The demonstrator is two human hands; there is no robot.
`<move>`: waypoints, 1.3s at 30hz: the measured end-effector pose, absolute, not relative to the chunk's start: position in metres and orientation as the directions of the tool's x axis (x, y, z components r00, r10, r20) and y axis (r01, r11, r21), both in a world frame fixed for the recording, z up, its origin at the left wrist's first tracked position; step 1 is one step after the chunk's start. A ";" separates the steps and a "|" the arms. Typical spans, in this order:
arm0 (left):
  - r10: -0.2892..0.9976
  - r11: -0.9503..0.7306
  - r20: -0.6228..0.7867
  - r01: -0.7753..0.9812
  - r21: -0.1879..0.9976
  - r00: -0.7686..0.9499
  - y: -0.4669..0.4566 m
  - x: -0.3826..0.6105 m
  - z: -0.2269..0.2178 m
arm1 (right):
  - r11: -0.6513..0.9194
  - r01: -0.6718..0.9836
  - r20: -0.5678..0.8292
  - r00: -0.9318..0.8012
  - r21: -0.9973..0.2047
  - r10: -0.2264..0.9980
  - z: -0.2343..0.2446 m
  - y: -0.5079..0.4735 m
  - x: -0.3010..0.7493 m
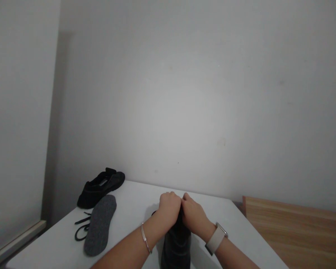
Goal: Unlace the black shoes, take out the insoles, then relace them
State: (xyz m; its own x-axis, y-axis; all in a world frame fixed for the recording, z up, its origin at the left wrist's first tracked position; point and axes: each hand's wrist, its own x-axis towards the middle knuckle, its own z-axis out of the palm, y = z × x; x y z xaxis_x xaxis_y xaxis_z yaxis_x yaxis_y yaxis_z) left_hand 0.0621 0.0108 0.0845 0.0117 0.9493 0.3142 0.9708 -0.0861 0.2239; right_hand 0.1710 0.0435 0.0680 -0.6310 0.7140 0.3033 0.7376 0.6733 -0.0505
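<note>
A black shoe (177, 246) lies on the white table (134, 201) right in front of me, its length pointing away from me. Both hands rest on its far end. My left hand (169, 209), with a thin bracelet on the wrist, is curled over the shoe. My right hand (193, 215), with a pale watch on the wrist, is closed against it, and the two hands touch. The fingertips are hidden behind the hands.
A second black shoe (100, 186) lies at the table's far left corner. A grey insole (100, 224) and a loose black lace (82, 226) lie in front of it. A wooden board (294, 231) stands at the right. Grey walls close off the back and left.
</note>
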 end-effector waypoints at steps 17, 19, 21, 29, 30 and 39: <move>0.430 -0.392 0.899 0.878 0.274 -0.088 -0.016 0.036 0.214 | 0.812 -0.235 0.841 -0.042 -0.534 0.540 0.210 0.040 0.189; 0.430 -0.454 0.897 0.833 0.316 -0.106 -0.016 0.036 0.214 | 0.829 -0.210 0.853 -0.067 -0.519 0.517 0.214 0.035 0.190; 0.469 -0.510 0.876 0.775 0.373 -0.113 -0.013 0.039 0.209 | 0.830 -0.155 0.843 -0.157 -0.535 0.514 0.210 0.032 0.188; 0.651 -0.658 0.751 0.410 0.632 -0.113 -0.008 0.044 0.202 | 0.733 -0.182 0.725 -0.421 -0.656 0.545 0.199 0.026 0.176; 0.671 -0.657 0.733 0.371 0.657 -0.112 -0.008 0.043 0.203 | 0.706 -0.218 0.713 -0.442 -0.674 0.544 0.201 0.025 0.175; 0.738 -0.644 0.662 0.155 0.749 -0.130 -0.016 0.040 0.199 | 0.568 -0.361 0.671 -0.459 -0.740 0.582 0.202 0.026 0.173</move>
State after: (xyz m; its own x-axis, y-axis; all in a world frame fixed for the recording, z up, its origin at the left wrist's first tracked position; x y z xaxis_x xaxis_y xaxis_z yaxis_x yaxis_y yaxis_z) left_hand 0.0402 -0.0160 0.1990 -0.1302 0.7381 0.6620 0.1551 -0.6443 0.7489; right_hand 0.1733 0.0262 0.2016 -0.4595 0.5819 0.6710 -0.3605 0.5683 -0.7396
